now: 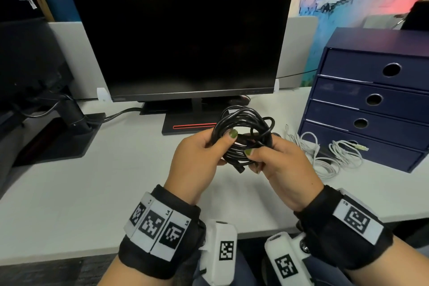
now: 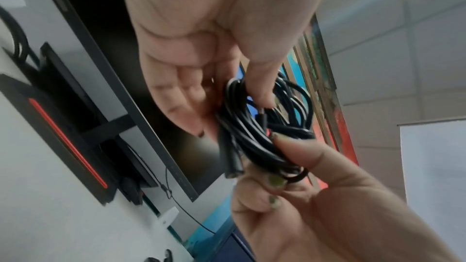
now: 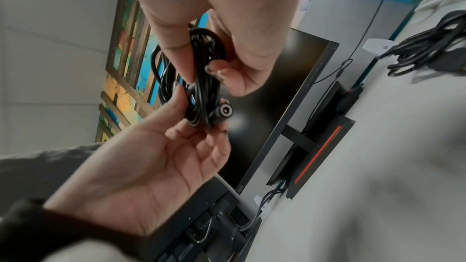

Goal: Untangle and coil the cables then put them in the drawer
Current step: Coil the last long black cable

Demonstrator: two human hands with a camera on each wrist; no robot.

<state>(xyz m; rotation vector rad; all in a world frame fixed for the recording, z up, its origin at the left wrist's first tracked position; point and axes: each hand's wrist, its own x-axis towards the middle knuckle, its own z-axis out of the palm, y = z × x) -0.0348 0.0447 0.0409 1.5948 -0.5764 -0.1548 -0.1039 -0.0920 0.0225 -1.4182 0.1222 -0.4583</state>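
Note:
A black cable [image 1: 243,123], wound into a loose coil, hangs in the air in front of the monitor, held by both hands. My left hand [image 1: 222,144] pinches the coil's left side with the thumb on top. On the lower right side my right hand [image 1: 257,158] pinches it. The left wrist view shows the coil [image 2: 252,136] between left fingers [image 2: 191,107] and right thumb [image 2: 302,152]. In the right wrist view a round plug end [image 3: 224,110] sticks out of the coil [image 3: 201,87]. Loose white cables [image 1: 325,158] lie on the desk to the right.
A dark blue drawer unit [image 1: 371,100] with all its drawers pushed in stands at the right on the white desk [image 1: 92,193]. The monitor [image 1: 181,35] and its stand base [image 1: 185,126] sit behind the hands. A dark cable bundle [image 3: 428,47] lies among the white cables.

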